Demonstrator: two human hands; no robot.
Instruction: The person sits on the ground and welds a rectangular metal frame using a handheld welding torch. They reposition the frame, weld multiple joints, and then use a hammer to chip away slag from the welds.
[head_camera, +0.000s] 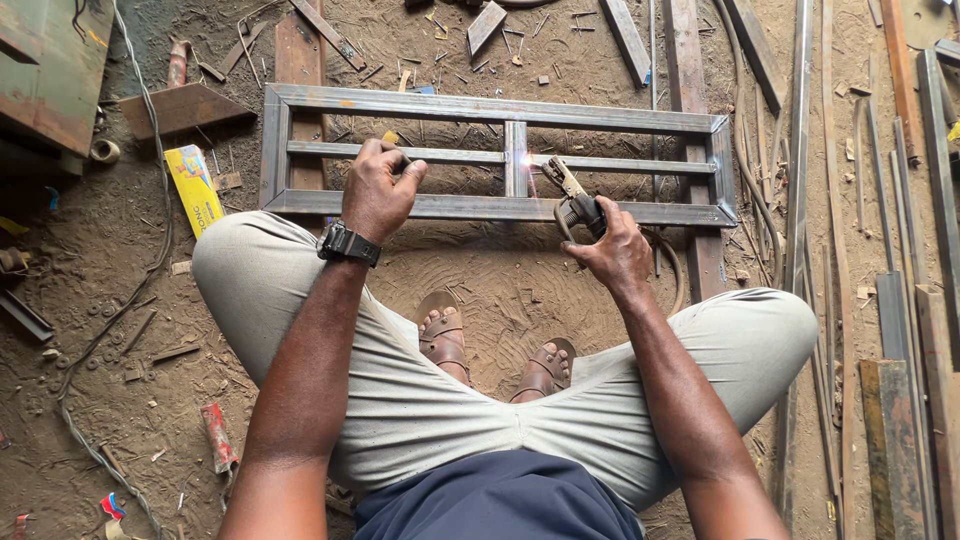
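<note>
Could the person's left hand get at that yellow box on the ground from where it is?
Probably yes. The left hand rests on the metal frame, and the yellow box lies on bare dirt just left of it, beside the knee, with nothing lying between.

Black wristwatch (349, 244); pale grey trousers (420, 400); brown sandals (445, 340); dark blue shirt (500, 500).

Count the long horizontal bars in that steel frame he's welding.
3. Top rail at the far edge, thinner middle bar under it, bottom rail nearest the knees, partly covered by the left hand and right hand.
</note>
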